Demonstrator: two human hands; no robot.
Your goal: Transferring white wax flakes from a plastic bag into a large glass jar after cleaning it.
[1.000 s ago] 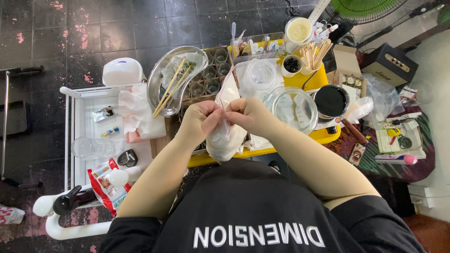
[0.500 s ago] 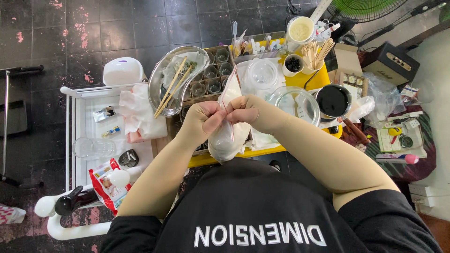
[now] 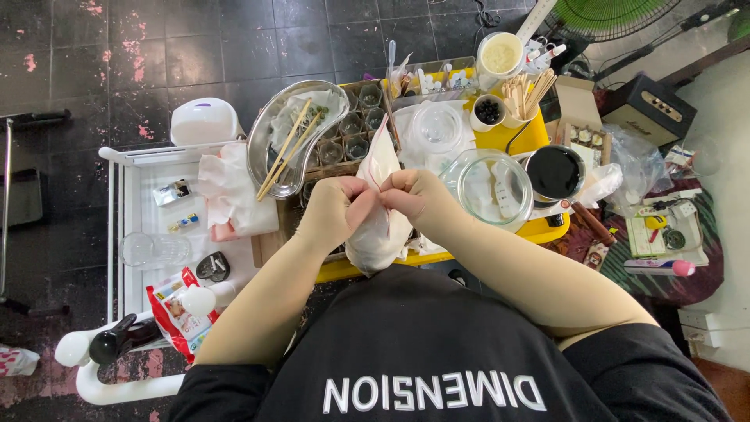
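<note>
Both my hands meet above the yellow table and pinch the neck of a white plastic bag filled with something pale. My left hand grips the bag's neck from the left. My right hand pinches it from the right, and the bag's twisted top sticks up beyond the fingers. The bag's rounded body hangs down toward my chest. Just past my hands lies a metal kidney-shaped dish holding wooden sticks and crumpled wrap.
A tray of small glass jars, a clear glass bowl, a black pot, a cup of pale liquid and a cup of wooden sticks crowd the table. A white cart at left carries tissue, a glass and packets.
My hands have stayed together on the bag's neck and shifted slightly; the bag's top now stands up straighter beyond my fingers.
</note>
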